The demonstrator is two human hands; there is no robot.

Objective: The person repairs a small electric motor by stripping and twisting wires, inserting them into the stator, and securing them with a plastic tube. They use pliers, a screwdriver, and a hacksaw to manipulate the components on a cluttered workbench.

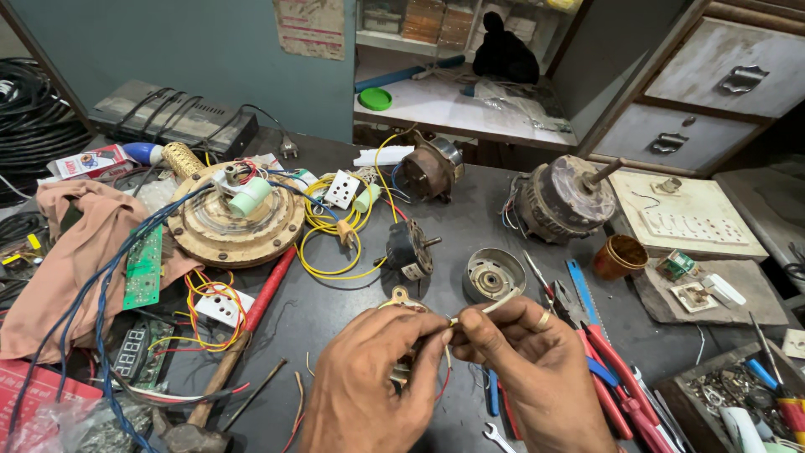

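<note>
Near the bench's front edge, left hand point(369, 382) and right hand point(537, 369) pinch a thin pale sleeved wire point(490, 306) between fingertips, over a small metal motor part point(402, 369); the sleeve looks half-threaded, so steady feeding seems needed.

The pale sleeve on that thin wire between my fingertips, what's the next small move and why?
Probably slide the pale sleeve a little further along the thin wire. The left hand and right hand pinch the wire where their fingertips meet, and the sleeve juts up and right from that pinch, its far end free above the dark bench.
</note>
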